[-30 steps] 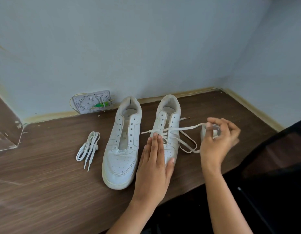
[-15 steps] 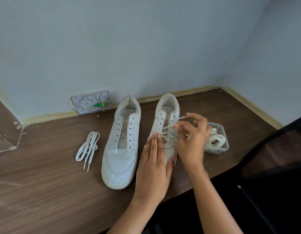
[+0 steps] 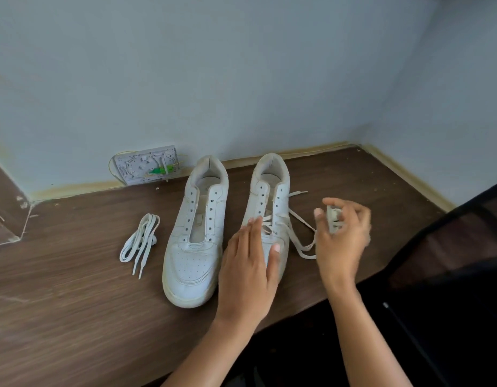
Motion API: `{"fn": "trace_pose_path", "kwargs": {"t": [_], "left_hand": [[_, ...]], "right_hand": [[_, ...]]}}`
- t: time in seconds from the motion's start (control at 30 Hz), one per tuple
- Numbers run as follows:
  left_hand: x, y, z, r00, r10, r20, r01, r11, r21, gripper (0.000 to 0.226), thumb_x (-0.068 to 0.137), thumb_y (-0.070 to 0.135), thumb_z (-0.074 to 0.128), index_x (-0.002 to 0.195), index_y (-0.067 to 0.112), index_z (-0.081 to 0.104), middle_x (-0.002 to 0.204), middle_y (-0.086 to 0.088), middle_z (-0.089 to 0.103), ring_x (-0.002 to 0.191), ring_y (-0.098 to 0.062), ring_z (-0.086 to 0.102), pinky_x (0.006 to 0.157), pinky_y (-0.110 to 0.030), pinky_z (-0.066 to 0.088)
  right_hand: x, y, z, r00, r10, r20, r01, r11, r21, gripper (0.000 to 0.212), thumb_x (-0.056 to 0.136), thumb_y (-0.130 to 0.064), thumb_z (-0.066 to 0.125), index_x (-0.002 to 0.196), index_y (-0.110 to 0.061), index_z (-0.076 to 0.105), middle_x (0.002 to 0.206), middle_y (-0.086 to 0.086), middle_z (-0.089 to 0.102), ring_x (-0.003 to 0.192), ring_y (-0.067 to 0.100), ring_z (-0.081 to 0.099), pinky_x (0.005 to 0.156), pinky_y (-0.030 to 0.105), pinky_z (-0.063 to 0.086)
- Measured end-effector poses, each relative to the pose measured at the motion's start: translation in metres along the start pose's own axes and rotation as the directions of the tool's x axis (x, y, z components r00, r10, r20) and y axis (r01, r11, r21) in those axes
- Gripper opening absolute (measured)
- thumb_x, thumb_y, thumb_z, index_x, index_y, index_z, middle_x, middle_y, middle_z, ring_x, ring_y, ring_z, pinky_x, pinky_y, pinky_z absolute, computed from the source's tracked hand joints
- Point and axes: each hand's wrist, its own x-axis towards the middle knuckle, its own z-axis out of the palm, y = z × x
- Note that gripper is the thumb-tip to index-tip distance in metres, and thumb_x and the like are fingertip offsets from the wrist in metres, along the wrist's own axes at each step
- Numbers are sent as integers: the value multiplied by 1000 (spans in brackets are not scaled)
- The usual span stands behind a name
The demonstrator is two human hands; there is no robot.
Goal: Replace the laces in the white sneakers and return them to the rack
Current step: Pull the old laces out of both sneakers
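Observation:
Two white sneakers stand side by side on the brown table (image 3: pixel 74 303), toes toward me. The left sneaker (image 3: pixel 194 247) has empty eyelets. The right sneaker (image 3: pixel 269 185) keeps a lace (image 3: pixel 300 222) only in its lower eyelets, with loose ends trailing to the right. My left hand (image 3: pixel 247 263) lies flat on that shoe's toe with straight fingers. My right hand (image 3: pixel 342 241), blurred, is to the right of the shoe with curled fingers gripping the lace. A bundled white lace (image 3: pixel 138 241) lies left of the sneakers.
A clear plastic container (image 3: pixel 333 216) shows between my right fingers, mostly hidden. A white wall box with green parts (image 3: pixel 146 166) sits against the back wall. A black chair (image 3: pixel 451 261) stands at the right, beside the table's front edge.
My right hand went from the shoe's eyelets out to the right, drawing the lace with it. My left hand stayed flat on the toe.

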Motion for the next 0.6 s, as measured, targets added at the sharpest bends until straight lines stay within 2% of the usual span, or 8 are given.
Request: {"fn": "trace_pose_path", "kwargs": {"t": [0.03, 0.13, 0.23, 0.33, 0.43, 0.53, 0.6], "left_hand": [[3, 1, -3, 1000, -2, -21, 2, 1000, -8, 51, 102, 40, 34, 142, 10, 44, 128, -5, 58, 114, -21, 56, 94, -35, 51], [13, 2, -10, 997, 19, -74, -23, 998, -56, 37, 101, 30, 42, 132, 13, 53, 101, -1, 62, 84, -18, 60, 67, -35, 54], [21, 3, -11, 997, 34, -70, -43, 989, -140, 26, 101, 23, 48, 124, 14, 58, 98, 0, 66, 75, -17, 63, 53, -34, 52], [29, 7, -6, 991, 95, -91, -97, 995, -14, 20, 96, 21, 54, 109, 14, 66, 95, -1, 63, 82, -21, 56, 67, -38, 53], [38, 10, -2, 992, 62, -108, -47, 989, 138, 14, 91, 24, 63, 98, 16, 71, 102, -3, 57, 96, -22, 46, 80, -39, 48], [43, 11, 4, 994, 63, -90, -42, 974, 225, 12, 88, 29, 67, 91, 20, 74, 117, -3, 56, 109, -26, 38, 89, -43, 42], [47, 11, 6, 998, 45, -53, -35, 986, 165, 10, 88, 28, 69, 87, 21, 75, 125, -2, 53, 115, -26, 33, 95, -47, 39]], "right_hand": [[-6, -1, -1, 999, 4, 42, -5, 1000, 30, 16, 88, -14, 71, 102, -21, 67, 108, -6, 49, 95, 10, 54, 80, 7, 40], [-27, 2, -8, 983, 18, 183, -26, 999, 42, 12, 90, -15, 68, 100, -22, 66, 103, -8, 56, 82, 2, 59, 78, 25, 52], [-42, 9, -14, 939, -6, 343, 5, 1000, 5, 14, 94, -25, 63, 107, -23, 67, 105, -13, 58, 95, 1, 58, 84, 22, 50], [-49, 12, -16, 892, -58, 448, 80, 996, -31, 35, 95, -37, 59, 125, -19, 61, 116, -12, 54, 114, 4, 50, 93, 3, 33], [-51, 12, -15, 863, -79, 499, 112, 993, -37, 53, 95, -43, 54, 139, -15, 50, 125, -9, 43, 114, -4, 41, 93, -3, 25], [-54, 13, -12, 830, -132, 542, 198, 978, -67, 58, 98, -41, 50, 148, -15, 36, 129, -8, 29, 114, -4, 33, 96, 1, 25], [-54, 14, -10, 816, -160, 555, 250, 964, -89, 61, 98, -48, 44, 150, -18, 31, 136, -7, 25, 123, 5, 36, 100, 16, 35]]}}
